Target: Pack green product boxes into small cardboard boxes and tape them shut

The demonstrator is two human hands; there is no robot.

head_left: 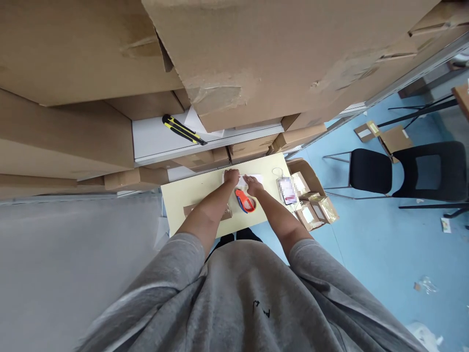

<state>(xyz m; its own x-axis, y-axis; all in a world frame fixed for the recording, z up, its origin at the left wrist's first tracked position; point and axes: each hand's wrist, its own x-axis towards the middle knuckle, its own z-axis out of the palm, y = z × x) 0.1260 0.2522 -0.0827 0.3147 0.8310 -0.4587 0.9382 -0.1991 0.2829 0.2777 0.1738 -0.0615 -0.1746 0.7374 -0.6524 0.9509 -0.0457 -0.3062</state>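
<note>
My left hand (pixel 231 176) and my right hand (pixel 253 185) meet at a white paper sheet (pixel 253 179) on a pale yellow table (pixel 190 198). Fingers of both hands press on and appear to grip the sheet, whose edges they partly hide. Just below my right hand lies an orange-red and blue tape dispenser (pixel 245 202). Under my left forearm, a flat cardboard piece with brown tape (pixel 224 213) lies partly hidden.
An open cardboard box of small taped parcels (pixel 309 198) stands past the table's right end, beside a blurred label packet (pixel 287 190). Large cardboard boxes (pixel 256 54) tower ahead, with a yellow-black utility knife (pixel 183 129) on a white shelf. Black chairs (pixel 370 171) stand on the blue floor.
</note>
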